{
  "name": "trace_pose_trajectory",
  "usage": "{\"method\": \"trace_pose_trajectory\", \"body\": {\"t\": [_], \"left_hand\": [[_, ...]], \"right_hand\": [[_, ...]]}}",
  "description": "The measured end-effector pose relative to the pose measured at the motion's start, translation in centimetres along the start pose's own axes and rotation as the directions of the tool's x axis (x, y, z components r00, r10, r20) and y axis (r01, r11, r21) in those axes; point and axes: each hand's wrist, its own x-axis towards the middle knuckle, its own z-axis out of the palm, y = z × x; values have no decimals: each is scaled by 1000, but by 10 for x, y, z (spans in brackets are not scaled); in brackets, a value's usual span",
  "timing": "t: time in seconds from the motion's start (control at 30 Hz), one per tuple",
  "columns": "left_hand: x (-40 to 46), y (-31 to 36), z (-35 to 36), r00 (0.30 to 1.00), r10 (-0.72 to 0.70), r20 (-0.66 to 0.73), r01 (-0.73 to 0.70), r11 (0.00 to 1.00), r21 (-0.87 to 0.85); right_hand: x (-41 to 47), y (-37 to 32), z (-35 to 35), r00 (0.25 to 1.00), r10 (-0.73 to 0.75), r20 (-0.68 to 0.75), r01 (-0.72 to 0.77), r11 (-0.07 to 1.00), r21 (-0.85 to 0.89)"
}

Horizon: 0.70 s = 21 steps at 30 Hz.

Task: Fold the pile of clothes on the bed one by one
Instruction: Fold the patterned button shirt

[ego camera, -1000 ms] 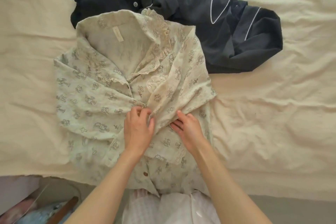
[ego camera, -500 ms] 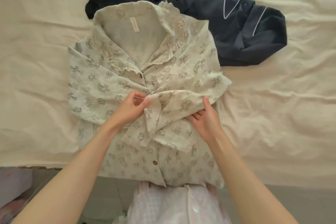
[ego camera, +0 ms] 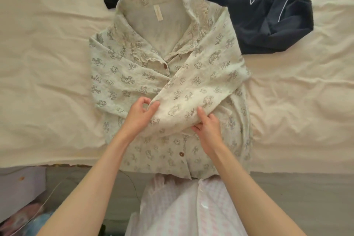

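Seen from above, a cream bed sheet (ego camera: 47, 74) is spread wide and creased, with a pale box (ego camera: 21, 193) and other clutter, too blurred to name, glimpsed on the floor below its near edge at far left. At centre, a cream printed shirt (ego camera: 122, 82) is laid face up on the sheet, collar away from the viewer, its hem hanging just over the bed's near edge. Its left sleeve is folded flat across the chest. The cuff end of the right sleeve (ego camera: 201, 90), drawn diagonally across the front, is pinched by the left hand (ego camera: 138, 116) between thumb and curled fingers. The same sleeve's lower edge is grasped by the right hand (ego camera: 207, 127), thumb laid on top of the cloth and fingers tucked beneath it. Two brown buttons are shown along the placket, one near the collar and one nearer the hem. A pink-and-white checked garment (ego camera: 183, 207), worn by the person, is seen at the bottom centre. Behind the shirt and to the right, a crumpled dark navy garment (ego camera: 268, 19) with white piping is left unfolded on the sheet, partly overlapped by the shirt's collar.
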Motion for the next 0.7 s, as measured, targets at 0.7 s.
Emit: {"method": "trace_pose_trajectory", "body": {"t": [0.7], "left_hand": [[-49, -150, -34, 944, -319, -80, 326, 940, 99]], "right_hand": [[-35, 91, -5, 992, 124, -8, -111, 859, -499]]}}
